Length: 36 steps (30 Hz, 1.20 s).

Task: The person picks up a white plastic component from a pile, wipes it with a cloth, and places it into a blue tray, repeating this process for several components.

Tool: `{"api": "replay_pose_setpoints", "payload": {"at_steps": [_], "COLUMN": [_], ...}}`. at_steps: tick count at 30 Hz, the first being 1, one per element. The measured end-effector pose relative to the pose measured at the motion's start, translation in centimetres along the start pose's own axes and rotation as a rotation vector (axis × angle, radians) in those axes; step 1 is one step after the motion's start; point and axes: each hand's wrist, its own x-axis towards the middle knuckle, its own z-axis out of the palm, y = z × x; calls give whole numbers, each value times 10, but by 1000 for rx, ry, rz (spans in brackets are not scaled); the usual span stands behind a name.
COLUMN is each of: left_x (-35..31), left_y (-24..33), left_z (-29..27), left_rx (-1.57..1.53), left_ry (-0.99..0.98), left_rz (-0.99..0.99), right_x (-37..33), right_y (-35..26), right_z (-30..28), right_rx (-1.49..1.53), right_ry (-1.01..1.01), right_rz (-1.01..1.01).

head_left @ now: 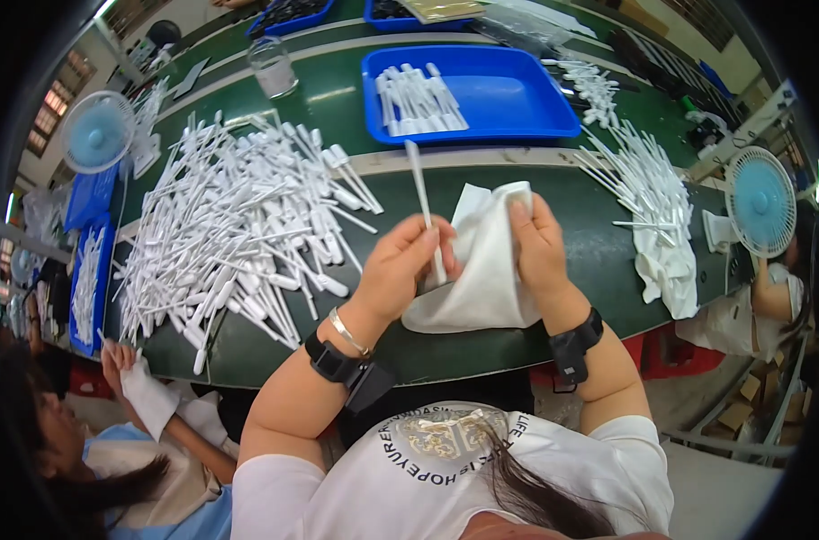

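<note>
My left hand (393, 265) is closed round a slim white plastic stick (417, 175). The stick stands nearly upright, its upper end reaching toward the blue tray, its lower part beside the cloth. A white cloth (481, 283) hangs in folds from my right hand (539, 243), whose thumb and fingers pinch its upper edge. The cloth's lower part reaches the green table. To the left of my left hand spreads a large heap of similar white sticks (238, 225) with thicker, rounded ends. Beyond my hands, more white sticks (418, 99) lie side by side in the blue tray (522, 101).
Another bundle of white sticks (643, 180) rests at the right, partly on a white cloth (666, 279). Fans stand at the right (760, 202) and left (97, 132). A clear jar (273, 68) is behind the heap. A co-worker's hand (117, 358) is at the lower left.
</note>
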Motion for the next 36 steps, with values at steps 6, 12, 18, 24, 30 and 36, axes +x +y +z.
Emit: {"api": "replay_pose_setpoints", "payload": {"at_steps": [6, 12, 18, 24, 30, 36], "left_x": [-11, -11, -16, -13, 38, 179], "left_y": [-21, -14, -10, 33, 98, 105], "left_z": [10, 11, 18, 14, 13, -16], "left_rx": [402, 736, 1262, 1524, 1467, 1793], "left_ry": [-223, -305, -84, -247, 24, -176], "left_rz": [-300, -137, 50, 41, 323, 916], "right_x": [-11, -2, 4, 12, 17, 17], "right_y": [11, 5, 13, 10, -1, 8], "right_z": [7, -5, -8, -20, -8, -11], "right_rx": [-97, 41, -866, -492, 95, -101], "right_ry": [-91, 118, 150, -28, -49, -173], "right_rz": [-86, -141, -493, -83, 181, 49]}}
